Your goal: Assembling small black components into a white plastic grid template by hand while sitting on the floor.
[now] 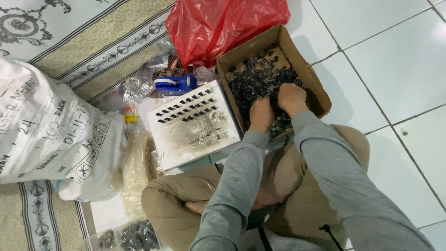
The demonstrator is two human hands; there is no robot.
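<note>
Both the left hand (261, 114) and right hand (291, 98) dig into the black pieces (253, 79) in the cardboard box (304, 67), each grip hidden so I cannot tell, while the white board (195, 135) lies at nine o'clock, within reach.

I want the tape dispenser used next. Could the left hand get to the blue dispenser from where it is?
Probably yes. The left hand is in the cardboard box, and the blue tape dispenser lies beyond the white board; only the low box wall stands between.

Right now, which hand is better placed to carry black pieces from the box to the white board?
Probably the left hand: both hands dig in the box, but it lies nearer the board.
</note>
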